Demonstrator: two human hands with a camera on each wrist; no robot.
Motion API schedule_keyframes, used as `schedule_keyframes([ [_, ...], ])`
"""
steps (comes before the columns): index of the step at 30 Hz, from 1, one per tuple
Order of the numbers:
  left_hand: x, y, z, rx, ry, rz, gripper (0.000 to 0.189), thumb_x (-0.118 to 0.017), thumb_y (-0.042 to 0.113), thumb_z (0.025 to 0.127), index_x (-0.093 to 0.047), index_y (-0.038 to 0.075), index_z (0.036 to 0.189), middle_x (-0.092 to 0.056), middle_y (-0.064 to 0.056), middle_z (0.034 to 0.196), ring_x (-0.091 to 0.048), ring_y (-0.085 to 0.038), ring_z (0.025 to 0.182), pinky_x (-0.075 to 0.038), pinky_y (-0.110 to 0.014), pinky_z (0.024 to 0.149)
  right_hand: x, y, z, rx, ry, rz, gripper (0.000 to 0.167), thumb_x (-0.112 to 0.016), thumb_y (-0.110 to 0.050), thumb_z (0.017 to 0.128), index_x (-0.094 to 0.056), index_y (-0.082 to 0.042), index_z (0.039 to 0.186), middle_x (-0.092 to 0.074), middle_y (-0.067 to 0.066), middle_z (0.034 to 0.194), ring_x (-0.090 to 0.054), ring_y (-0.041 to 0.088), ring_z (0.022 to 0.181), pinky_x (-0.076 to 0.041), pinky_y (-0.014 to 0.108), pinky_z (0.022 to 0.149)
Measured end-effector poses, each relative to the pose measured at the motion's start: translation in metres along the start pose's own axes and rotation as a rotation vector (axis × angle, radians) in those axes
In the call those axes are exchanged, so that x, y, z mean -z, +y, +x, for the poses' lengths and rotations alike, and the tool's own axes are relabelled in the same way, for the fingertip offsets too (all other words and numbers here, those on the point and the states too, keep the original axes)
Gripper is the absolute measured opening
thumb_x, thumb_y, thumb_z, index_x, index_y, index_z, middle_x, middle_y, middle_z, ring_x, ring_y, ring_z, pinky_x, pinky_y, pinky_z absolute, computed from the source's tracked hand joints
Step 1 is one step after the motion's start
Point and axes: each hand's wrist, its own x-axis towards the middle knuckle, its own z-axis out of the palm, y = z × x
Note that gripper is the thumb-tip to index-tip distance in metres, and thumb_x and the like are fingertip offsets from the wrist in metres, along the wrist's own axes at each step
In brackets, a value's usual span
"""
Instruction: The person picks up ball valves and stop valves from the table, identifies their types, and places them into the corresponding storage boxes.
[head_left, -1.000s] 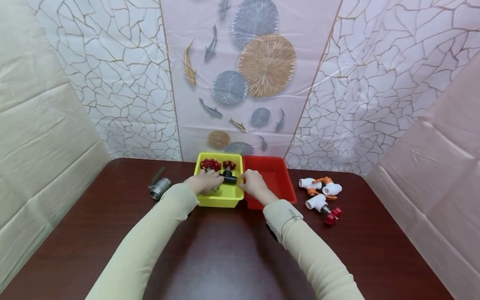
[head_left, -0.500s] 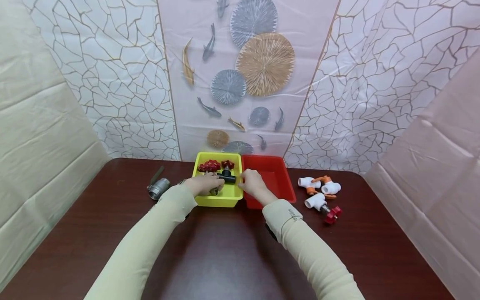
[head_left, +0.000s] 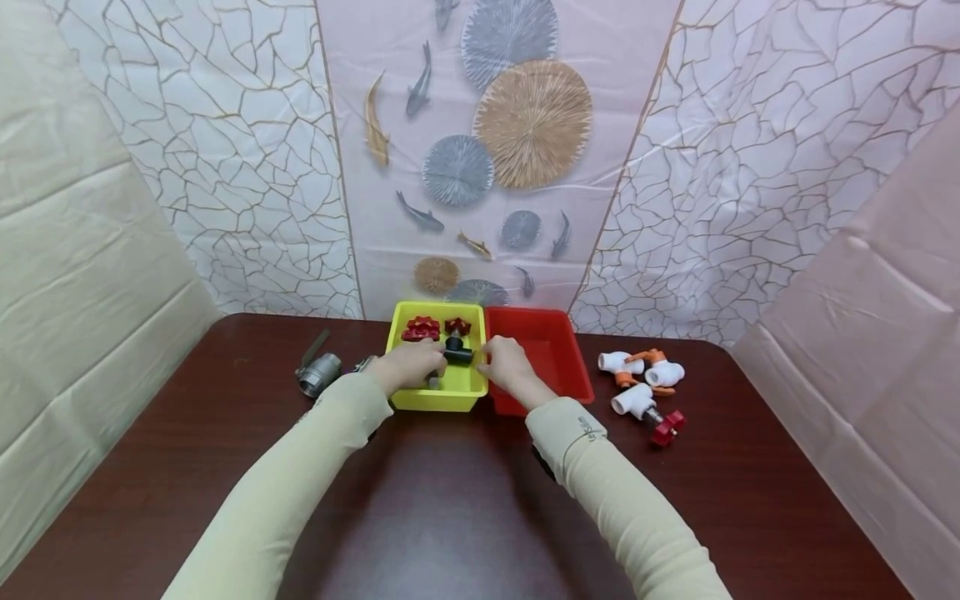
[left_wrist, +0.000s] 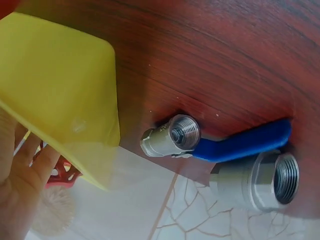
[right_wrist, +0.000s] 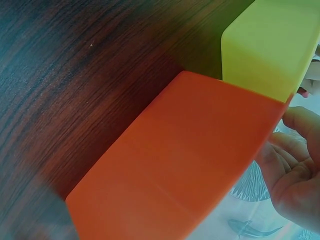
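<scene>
My left hand (head_left: 408, 364) reaches into the yellow bin (head_left: 442, 402), its fingers curled round a valve with a grey metal end (head_left: 433, 382) showing below the fingertips; most of it is hidden by the hand. Just beyond the fingers are red handwheels (head_left: 422, 327), one of them also visible past the bin rim in the left wrist view. A black tee-shaped valve (head_left: 458, 354) with a red handwheel lies in the same bin. My right hand (head_left: 506, 364) hangs loosely curled where the yellow and red bins meet, fingertips right at the rims. No object shows in it.
The red bin (head_left: 573, 367) stands beside the yellow one. On the right lie white plastic valves (head_left: 633, 402) with orange or red handles. Left of the bins are metal ball valves (left_wrist: 255, 182), one with a blue lever (left_wrist: 245, 145). A patterned cloth backs the table.
Inside the yellow bin, the left hand has shifted slightly and the red handwheels near it have changed position. The right hand has stayed at the bin rims.
</scene>
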Motion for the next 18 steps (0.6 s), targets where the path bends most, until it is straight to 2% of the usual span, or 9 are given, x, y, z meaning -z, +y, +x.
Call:
schedule_keyframes([
  [2, -0.0019, 0.001, -0.0011, -0.001, 0.021, 0.011, 0.017, -0.062, -0.003, 0.086, -0.072, 0.009, 0.092, -0.061, -0.01, 0.106, -0.058, -0.027, 0.101, -0.047, -0.032, 0.075, -0.0018, -0.001, 0.001, -0.016, 0.002, -0.001, 0.011, -0.068, -0.008, 0.085, -0.066, 0.0, 0.078, -0.037, 0.0, 0.053, -0.033, 0.013, 0.05, -0.031, 0.021, 0.049],
  [4, -0.003, 0.002, -0.0009, 0.002, 0.031, 0.021, 0.015, -0.061, -0.003, 0.087, -0.071, 0.008, 0.087, -0.063, -0.009, 0.101, -0.059, -0.023, 0.092, -0.042, -0.03, 0.069, -0.0026, -0.0014, 0.002, -0.029, -0.004, -0.005, 0.008, -0.068, -0.008, 0.086, -0.069, 0.0, 0.086, -0.04, 0.001, 0.055, -0.036, 0.013, 0.05, -0.033, 0.021, 0.049],
  [6, -0.0032, 0.0031, 0.0003, 0.013, 0.021, 0.027, 0.015, -0.06, -0.003, 0.087, -0.07, 0.007, 0.081, -0.064, -0.006, 0.093, -0.054, -0.018, 0.077, -0.037, -0.028, 0.065, -0.0023, -0.0017, 0.0024, -0.033, -0.013, -0.007, 0.01, -0.067, -0.009, 0.086, -0.07, -0.001, 0.091, -0.044, 0.001, 0.057, -0.039, 0.013, 0.052, -0.034, 0.021, 0.05],
  [8, -0.0032, 0.0038, 0.0014, 0.026, 0.007, 0.036, 0.016, -0.059, -0.003, 0.088, -0.068, 0.006, 0.078, -0.063, -0.004, 0.087, -0.046, -0.015, 0.069, -0.034, -0.027, 0.063, -0.0019, -0.002, 0.0021, -0.031, -0.02, -0.01, 0.011, -0.067, -0.009, 0.086, -0.07, 0.0, 0.091, -0.044, 0.002, 0.057, -0.04, 0.013, 0.053, -0.035, 0.02, 0.05],
  [11, -0.0036, 0.0041, 0.0028, 0.033, -0.009, 0.037, 0.015, -0.059, -0.003, 0.088, -0.068, 0.005, 0.08, -0.064, -0.003, 0.088, -0.045, -0.013, 0.068, -0.036, -0.027, 0.064, -0.0016, -0.0021, 0.0009, -0.031, -0.018, -0.011, 0.01, -0.068, -0.009, 0.086, -0.07, 0.0, 0.089, -0.044, 0.001, 0.057, -0.04, 0.013, 0.054, -0.035, 0.02, 0.051],
  [14, -0.0041, 0.0037, 0.003, 0.037, -0.013, 0.033, 0.014, -0.06, -0.003, 0.088, -0.069, 0.007, 0.085, -0.067, -0.004, 0.092, -0.051, -0.013, 0.073, -0.04, -0.027, 0.066, -0.0015, -0.0014, 0.0005, -0.032, -0.017, -0.009, 0.01, -0.067, -0.009, 0.086, -0.068, 0.001, 0.082, -0.039, 0.001, 0.055, -0.038, 0.013, 0.053, -0.034, 0.021, 0.051],
  [18, -0.0043, 0.0037, 0.0034, 0.037, -0.002, 0.031, 0.015, -0.061, -0.003, 0.087, -0.07, 0.008, 0.086, -0.068, -0.005, 0.094, -0.058, -0.015, 0.077, -0.044, -0.028, 0.068, -0.0016, 0.0004, 0.001, -0.025, -0.018, -0.005, 0.019, -0.067, -0.009, 0.086, -0.06, -0.001, 0.071, -0.032, 0.0, 0.053, -0.034, 0.013, 0.051, -0.032, 0.022, 0.051],
])
